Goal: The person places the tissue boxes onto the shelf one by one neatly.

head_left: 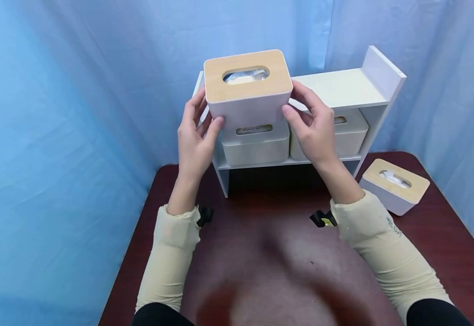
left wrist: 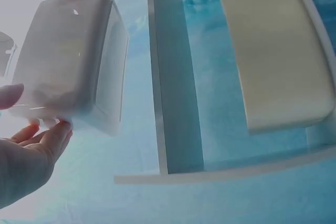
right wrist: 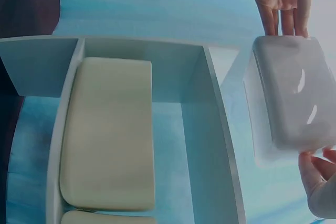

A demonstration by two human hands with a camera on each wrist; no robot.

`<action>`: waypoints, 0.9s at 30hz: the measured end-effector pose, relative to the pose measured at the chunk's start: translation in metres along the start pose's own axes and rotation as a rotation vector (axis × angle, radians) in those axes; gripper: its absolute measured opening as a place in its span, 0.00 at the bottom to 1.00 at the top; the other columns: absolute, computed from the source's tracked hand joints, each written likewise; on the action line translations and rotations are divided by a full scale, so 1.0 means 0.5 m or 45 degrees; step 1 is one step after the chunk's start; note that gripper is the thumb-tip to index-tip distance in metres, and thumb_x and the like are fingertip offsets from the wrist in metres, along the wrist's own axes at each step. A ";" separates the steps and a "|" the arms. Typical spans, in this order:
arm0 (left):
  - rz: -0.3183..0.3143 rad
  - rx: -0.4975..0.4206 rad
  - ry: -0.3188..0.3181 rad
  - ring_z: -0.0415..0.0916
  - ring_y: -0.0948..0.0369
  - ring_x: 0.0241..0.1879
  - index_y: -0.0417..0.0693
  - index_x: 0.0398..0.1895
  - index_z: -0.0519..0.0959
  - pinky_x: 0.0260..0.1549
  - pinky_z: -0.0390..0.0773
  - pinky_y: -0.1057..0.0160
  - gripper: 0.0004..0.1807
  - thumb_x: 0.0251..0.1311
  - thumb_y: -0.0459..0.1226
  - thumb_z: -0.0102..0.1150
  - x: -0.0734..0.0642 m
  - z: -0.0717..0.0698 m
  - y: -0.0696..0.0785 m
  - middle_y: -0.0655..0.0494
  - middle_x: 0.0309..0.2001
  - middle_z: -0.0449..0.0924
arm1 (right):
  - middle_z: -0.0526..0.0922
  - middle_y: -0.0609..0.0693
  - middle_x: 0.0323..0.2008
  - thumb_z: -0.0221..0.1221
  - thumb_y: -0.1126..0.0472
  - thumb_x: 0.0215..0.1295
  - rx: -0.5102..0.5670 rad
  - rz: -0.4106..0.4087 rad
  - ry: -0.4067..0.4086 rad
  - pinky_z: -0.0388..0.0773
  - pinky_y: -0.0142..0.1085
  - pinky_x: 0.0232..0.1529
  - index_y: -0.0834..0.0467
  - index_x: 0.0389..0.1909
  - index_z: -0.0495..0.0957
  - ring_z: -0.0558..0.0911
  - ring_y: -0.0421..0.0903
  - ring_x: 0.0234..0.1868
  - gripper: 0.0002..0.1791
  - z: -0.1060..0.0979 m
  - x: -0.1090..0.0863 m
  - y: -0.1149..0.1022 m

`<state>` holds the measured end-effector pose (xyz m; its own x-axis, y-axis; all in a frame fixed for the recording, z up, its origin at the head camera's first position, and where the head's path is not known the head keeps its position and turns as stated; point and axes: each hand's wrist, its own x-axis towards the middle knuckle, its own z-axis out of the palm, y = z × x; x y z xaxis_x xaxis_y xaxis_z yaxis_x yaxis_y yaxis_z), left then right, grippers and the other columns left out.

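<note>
Blue curtains [head_left: 69, 149] hang behind; at upper centre, left hand [head_left: 196, 140] and right hand [head_left: 315, 129] pinch a wood-topped tissue box [head_left: 247, 93] by opposite ends; even pressure should keep it level.

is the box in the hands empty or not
Not empty: in the head view, white material shows through the slot of the held box. How full, I cannot tell.

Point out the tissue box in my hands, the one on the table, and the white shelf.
Held tissue box [head_left: 248, 92], head view: wooden lid, before its slot.
Table tissue box [head_left: 390, 186], head view: wooden lid, before its slot.
White shelf [head_left: 340, 88], head view: top board.
</note>
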<state>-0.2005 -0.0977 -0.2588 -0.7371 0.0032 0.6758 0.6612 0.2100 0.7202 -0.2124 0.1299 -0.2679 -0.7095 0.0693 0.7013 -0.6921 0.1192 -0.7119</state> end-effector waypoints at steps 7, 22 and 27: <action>-0.060 -0.143 -0.070 0.56 0.56 0.77 0.35 0.77 0.53 0.74 0.61 0.62 0.39 0.65 0.27 0.59 0.055 0.020 -0.018 0.44 0.79 0.51 | 0.78 0.56 0.64 0.55 0.60 0.68 -0.024 0.020 -0.023 0.78 0.38 0.63 0.62 0.69 0.70 0.78 0.46 0.64 0.28 0.005 0.042 0.018; -0.181 -0.179 -0.128 0.47 0.65 0.79 0.39 0.80 0.43 0.74 0.52 0.72 0.36 0.74 0.40 0.41 0.102 0.029 -0.062 0.49 0.81 0.47 | 0.72 0.57 0.70 0.52 0.59 0.70 -0.019 0.174 -0.146 0.70 0.43 0.70 0.62 0.71 0.67 0.71 0.47 0.72 0.30 0.032 0.087 0.053; -0.221 -0.162 -0.103 0.46 0.63 0.79 0.38 0.80 0.42 0.74 0.50 0.73 0.36 0.74 0.41 0.39 0.105 0.034 -0.069 0.46 0.80 0.47 | 0.70 0.57 0.71 0.52 0.59 0.70 -0.025 0.218 -0.180 0.69 0.42 0.71 0.62 0.72 0.65 0.70 0.48 0.73 0.30 0.038 0.087 0.056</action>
<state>-0.2643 -0.0883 -0.2508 -0.8468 0.0572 0.5288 0.5318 0.0891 0.8421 -0.2651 0.1174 -0.2578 -0.8289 -0.0489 0.5572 -0.5582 0.1366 -0.8184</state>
